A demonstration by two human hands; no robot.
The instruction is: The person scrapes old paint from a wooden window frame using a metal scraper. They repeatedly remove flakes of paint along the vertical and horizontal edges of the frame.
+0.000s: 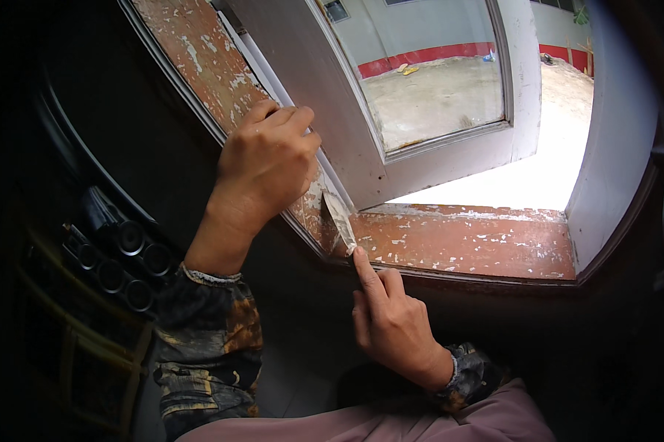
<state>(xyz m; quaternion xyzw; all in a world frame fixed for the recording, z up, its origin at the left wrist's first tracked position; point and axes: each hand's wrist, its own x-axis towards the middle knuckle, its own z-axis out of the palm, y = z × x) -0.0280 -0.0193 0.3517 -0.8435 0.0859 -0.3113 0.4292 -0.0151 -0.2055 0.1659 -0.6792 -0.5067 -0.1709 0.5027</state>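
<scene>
In my right hand is a putty knife, my index finger stretched along it. Its metal blade lies at the lower left corner of a window frame, against wood with flaking reddish-brown paint. My left hand rests on the frame's left side, fingers curled at the inner edge beside the window sash; whether it holds anything is hidden. Pale patches and chips mark the frame's left side and the bottom sill.
The white window sash, glazed, stands swung outwards. Past it are a concrete yard and a wall with a red band. Dark round-ended tubular objects and a wooden frame piece are at the lower left. Patterned sleeves cover my forearms.
</scene>
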